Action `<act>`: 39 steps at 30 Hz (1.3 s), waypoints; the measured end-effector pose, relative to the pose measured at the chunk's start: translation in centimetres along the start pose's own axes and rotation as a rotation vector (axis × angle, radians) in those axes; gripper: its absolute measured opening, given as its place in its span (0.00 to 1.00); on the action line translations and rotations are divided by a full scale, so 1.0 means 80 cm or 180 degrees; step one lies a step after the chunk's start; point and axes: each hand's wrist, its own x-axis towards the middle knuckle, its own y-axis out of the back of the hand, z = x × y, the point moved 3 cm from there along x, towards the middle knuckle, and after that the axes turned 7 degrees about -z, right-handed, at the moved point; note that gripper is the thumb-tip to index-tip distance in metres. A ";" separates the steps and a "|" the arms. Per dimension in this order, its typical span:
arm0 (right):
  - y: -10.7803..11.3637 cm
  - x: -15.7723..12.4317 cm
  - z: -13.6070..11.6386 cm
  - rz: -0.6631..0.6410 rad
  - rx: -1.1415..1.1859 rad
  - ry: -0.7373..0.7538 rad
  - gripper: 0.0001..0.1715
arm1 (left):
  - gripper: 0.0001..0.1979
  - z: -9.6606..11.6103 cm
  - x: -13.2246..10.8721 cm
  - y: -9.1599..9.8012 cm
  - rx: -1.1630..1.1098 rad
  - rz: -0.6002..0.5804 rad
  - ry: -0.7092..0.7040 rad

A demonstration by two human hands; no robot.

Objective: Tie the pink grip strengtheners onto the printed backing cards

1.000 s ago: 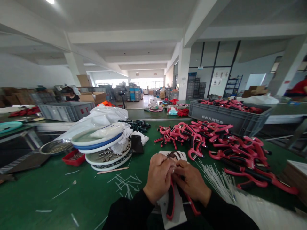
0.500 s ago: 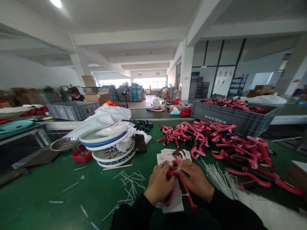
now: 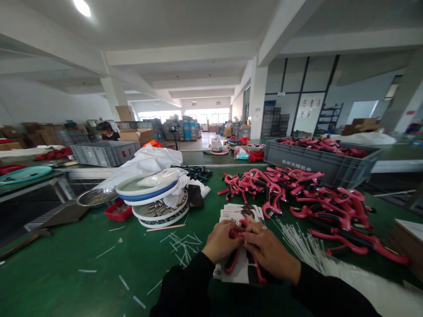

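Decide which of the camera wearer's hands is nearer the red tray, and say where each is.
Left. The left hand is right of the red tray, lower in view; the right hand is farther right, beyond the left hand.

At lower centre of the frame, your left hand point(image 3: 220, 242) and right hand point(image 3: 272, 251) are on a tool point(image 3: 232, 263), above cards point(image 3: 243, 269). Ties point(image 3: 302, 244) lie right; behind, a heap of tools point(image 3: 327, 201) before a crate point(image 3: 306, 165). Stacked trays point(image 3: 155, 193) sit left.
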 end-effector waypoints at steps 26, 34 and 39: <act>0.031 -0.031 -0.027 -0.0748 -0.0087 0.0218 0.11 | 0.23 -0.051 -0.107 0.027 -0.2862 0.0119 0.0655; 0.011 -0.038 -0.055 -0.0309 -0.0765 0.0707 0.08 | 0.13 -0.035 -0.102 -0.001 -0.1981 0.0798 -0.0019; -0.005 -0.040 -0.064 0.0009 -0.0957 0.0980 0.13 | 0.11 -0.025 -0.100 0.001 -0.1468 0.0981 -0.0420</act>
